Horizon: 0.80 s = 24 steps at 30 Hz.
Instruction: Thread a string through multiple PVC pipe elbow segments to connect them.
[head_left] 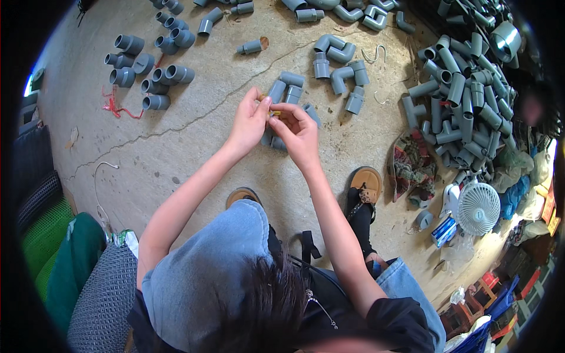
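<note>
My left hand point(248, 122) and my right hand point(299, 134) meet in front of me, above the floor. Fingertips and thumbs of both are pinched on a small, thin yellow thing point(275, 113), too small to make out exactly. Just beyond and partly behind my hands lies a small cluster of grey plastic pipe fittings point(292, 79); my fingers hide part of it. Farther right, another group of grey elbow fittings point(341, 80) lies on the concrete.
Grey couplings point(155, 103) stand in groups at the far left, beside red string point(115, 107). A big heap of fittings point(456, 85) fills the right. Nearer are a crumpled cloth point(414, 165), a white fan point(478, 209) and rolled mesh point(106, 294). My sandalled foot point(366, 179) rests on the floor.
</note>
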### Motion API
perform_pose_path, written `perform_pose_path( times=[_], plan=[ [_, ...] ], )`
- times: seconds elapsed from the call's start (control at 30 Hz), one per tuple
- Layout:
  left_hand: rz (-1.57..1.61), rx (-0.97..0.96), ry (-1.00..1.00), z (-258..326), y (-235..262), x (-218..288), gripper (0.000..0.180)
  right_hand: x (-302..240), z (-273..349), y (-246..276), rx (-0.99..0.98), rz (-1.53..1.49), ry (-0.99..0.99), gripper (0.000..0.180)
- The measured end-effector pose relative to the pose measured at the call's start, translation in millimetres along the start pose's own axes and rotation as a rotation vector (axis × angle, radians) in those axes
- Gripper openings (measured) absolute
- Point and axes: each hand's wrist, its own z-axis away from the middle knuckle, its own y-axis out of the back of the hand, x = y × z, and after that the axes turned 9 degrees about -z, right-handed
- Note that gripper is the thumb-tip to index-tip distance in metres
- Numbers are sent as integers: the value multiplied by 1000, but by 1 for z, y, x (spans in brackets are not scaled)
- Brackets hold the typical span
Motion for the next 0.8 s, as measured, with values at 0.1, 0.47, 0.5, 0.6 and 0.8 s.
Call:
perform_pose_path(
  times=[0.1,0.47,0.5,0.6,0.8],
  plan=[
    [-13,39,-20,11,-8,10,12,0,-1,-2,207,64,-8,9],
    [-10,38,-77,11,3,5,9,1,-7,2,24,-18,-18,13],
    [5,35,-86,11,2,5,9,1,-5,0,32,-56,-43,13],
    [68,13,-56,12,3,6,9,2,-4,-1,49,-59,-66,14],
    [-88,83,-127,15,-3,5,12,12,-8,-5,180,-79,-51,7]
  ],
)
